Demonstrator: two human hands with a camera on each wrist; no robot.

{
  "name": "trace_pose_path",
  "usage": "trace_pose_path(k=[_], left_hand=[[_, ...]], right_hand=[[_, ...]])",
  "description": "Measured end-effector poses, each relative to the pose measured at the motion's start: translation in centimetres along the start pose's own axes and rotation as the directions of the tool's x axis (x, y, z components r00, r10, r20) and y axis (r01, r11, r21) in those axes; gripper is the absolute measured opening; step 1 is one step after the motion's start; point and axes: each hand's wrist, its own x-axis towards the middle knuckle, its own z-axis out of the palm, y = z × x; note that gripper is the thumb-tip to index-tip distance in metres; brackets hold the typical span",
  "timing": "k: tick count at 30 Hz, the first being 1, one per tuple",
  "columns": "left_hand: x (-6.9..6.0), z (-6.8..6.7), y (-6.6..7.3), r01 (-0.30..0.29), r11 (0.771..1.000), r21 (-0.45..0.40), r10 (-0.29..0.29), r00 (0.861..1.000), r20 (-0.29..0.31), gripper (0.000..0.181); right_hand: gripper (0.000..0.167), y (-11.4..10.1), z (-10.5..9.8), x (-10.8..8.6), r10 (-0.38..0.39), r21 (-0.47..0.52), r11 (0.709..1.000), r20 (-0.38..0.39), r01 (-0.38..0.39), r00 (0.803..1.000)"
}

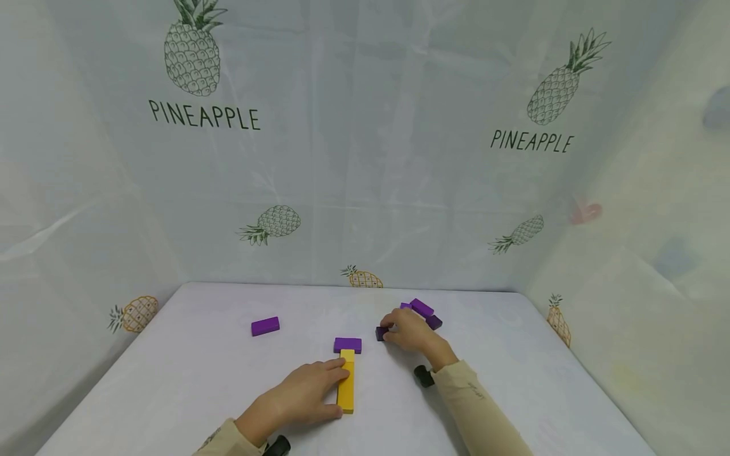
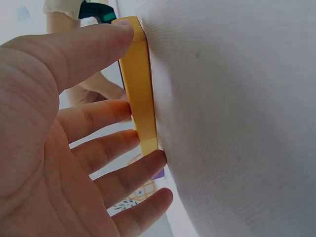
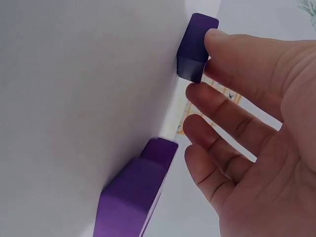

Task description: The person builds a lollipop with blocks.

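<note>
My left hand [image 1: 305,391] lies against a row of yellow blocks [image 1: 345,396], fingers spread and mostly straight. In the left wrist view the thumb touches the near end of the yellow row [image 2: 136,84], and fingertips meet its side. Just beyond its far end lies a purple block [image 1: 348,344] set crosswise. Farther right, my right hand [image 1: 410,330] pinches a dark purple block [image 3: 195,47] between thumb and index finger, low by the tabletop; its other fingers are loosely bent. Beside this hand is a cluster of purple blocks [image 1: 422,308], partly hidden behind it.
A single purple block [image 1: 265,326] lies on the left part of the white table [image 1: 171,380]. A pale curtain [image 1: 365,158] printed with pineapples hangs behind the table's far edge. A dark wrist device [image 1: 424,376] sits at the right sleeve.
</note>
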Motion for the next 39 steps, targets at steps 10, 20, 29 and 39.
trace_pose_path(k=[10, 20, 29, 39], left_hand=[[-0.2, -0.5, -0.1, -0.046, 0.999, 0.007, 0.046, 0.999, -0.025, 0.067], [0.3, -0.5, -0.1, -0.05, 0.999, 0.022, 0.052, 0.996, -0.069, 0.062], [1.4, -0.6, 0.0, -0.032, 0.998, 0.052, 0.034, 0.999, -0.037, 0.063], [1.7, -0.2, -0.3, -0.014, 1.0, 0.022, 0.015, 0.999, -0.046, 0.065]], right_hand=[[0.023, -1.3, 0.4, 1.6, -0.008, 0.107, 0.994, 0.037, 0.004, 0.999], [0.023, -2.1, 0.8, 3.1, -0.021, 0.1, 0.995, 0.073, 0.014, 0.997], [0.019, -2.9, 1.4, 4.2, -0.052, 0.131, 0.991, 0.082, 0.041, 0.995], [0.019, -4.1, 2.0, 5.1, -0.041, 0.139, 0.99, 0.122, 0.024, 0.992]])
